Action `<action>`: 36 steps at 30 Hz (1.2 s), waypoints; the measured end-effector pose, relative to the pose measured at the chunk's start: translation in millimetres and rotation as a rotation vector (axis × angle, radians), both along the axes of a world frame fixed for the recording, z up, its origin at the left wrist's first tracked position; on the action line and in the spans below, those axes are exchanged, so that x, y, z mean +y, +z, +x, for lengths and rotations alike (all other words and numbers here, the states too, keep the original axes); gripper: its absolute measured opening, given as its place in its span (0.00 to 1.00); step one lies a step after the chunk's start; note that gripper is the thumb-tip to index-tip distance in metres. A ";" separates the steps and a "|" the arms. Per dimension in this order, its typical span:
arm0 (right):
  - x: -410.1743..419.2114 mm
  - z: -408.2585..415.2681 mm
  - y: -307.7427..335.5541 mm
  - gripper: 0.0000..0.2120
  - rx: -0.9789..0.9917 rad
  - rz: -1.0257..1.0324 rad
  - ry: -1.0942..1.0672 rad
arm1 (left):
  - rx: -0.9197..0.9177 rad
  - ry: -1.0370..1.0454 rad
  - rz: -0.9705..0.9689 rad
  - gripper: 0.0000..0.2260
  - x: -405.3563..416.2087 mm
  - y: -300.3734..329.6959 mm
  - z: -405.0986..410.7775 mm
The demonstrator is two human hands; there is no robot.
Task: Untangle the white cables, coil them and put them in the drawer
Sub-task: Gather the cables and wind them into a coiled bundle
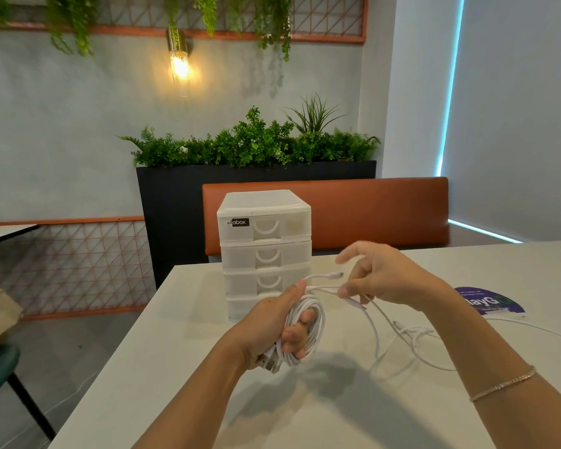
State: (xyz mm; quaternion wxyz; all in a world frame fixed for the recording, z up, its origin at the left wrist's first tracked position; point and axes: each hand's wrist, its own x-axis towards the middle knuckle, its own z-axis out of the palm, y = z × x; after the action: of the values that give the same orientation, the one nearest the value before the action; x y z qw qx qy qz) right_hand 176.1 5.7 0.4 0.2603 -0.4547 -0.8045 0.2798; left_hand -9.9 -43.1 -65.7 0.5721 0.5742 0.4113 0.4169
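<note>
White table (208, 400) in a room with a grey wall, planter and orange bench behind. White four-drawer unit (265, 251) stands at the far edge, all drawers closed, black label partly legible "...abox". Left hand (272, 328) grips a coiled white cable (308, 328). Right hand (382, 277) pinches its loose end. More white cable (415, 345) lies tangled on the table. Purple card (486, 303) reads "...ayG".
</note>
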 end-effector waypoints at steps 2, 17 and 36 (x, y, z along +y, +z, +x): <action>-3.4 -1.0 5.0 0.23 0.063 0.072 -0.029 | 0.023 0.026 -0.010 0.24 0.8 -0.5 0.9; -10.8 -3.8 -5.2 0.13 -0.087 -0.162 0.023 | 0.037 0.170 0.006 0.21 -0.6 4.1 1.7; 19.3 -39.9 -18.7 0.11 0.556 -0.212 -0.219 | 0.120 0.010 0.000 0.20 -3.8 2.9 3.4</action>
State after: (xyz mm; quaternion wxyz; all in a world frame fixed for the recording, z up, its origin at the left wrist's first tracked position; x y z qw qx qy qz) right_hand 136.2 25.0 -18.3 0.4497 -0.4694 -0.6151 0.4462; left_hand -6.5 -46.9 -62.8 0.5444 0.5960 0.4478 0.3846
